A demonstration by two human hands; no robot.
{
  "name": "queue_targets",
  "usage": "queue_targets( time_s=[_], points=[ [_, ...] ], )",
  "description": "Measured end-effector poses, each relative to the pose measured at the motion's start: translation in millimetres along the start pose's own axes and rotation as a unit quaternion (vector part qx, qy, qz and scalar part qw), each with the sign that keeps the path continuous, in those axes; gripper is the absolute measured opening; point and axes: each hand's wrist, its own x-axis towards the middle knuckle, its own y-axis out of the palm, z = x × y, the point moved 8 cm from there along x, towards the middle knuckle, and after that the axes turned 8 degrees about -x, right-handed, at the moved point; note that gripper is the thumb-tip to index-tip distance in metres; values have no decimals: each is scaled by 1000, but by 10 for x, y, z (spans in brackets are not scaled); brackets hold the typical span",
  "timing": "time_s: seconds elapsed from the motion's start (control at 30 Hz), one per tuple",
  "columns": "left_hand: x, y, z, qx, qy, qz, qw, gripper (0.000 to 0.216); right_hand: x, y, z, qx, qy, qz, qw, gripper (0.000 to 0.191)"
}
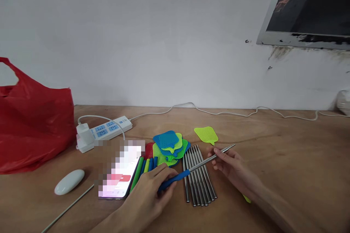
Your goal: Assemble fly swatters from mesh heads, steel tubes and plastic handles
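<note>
My left hand is closed around the blue handle of a fly swatter. A metal rod extends from this handle, up and to the right. My right hand pinches the rod near its bare tip. Just beyond those fingers lies a yellow-green swatter head. Below the rod, several loose metal rods lie side by side. A pile of blue, green, yellow and red swatter heads is behind my left hand. Green, yellow and blue handles lie left of it, partly hidden.
A lit phone lies left of the handles. Farther left are a white computer mouse, a power strip with a plugged-in charger, and a red plastic bag. A yellow piece shows under my right forearm. A cable runs along the wall.
</note>
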Motion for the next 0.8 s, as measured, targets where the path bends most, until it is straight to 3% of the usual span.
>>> queue_targets(
  time_s=[0.1,0.33,0.5,0.63,0.8],
  points=[
    [18,-18,-15,-28,-23,-9,999,14,-17,16,-28,-3,-2,-2,1000,33],
    [39,46,29,-46,-51,11,998,11,-124,310,-141,-45,23,84,995,32],
    [42,24,62,-61,-58,-12,996,10,-63,188,-99,-17,17,29,999,35],
    [35,-23,30,-54,-44,-18,997,13,-73,192,-87,-43,20,36,998,38],
    [44,-189,-12,92,27,-59,994,34,-95,70,-40,-19,4,-41,999,42]
  ],
)
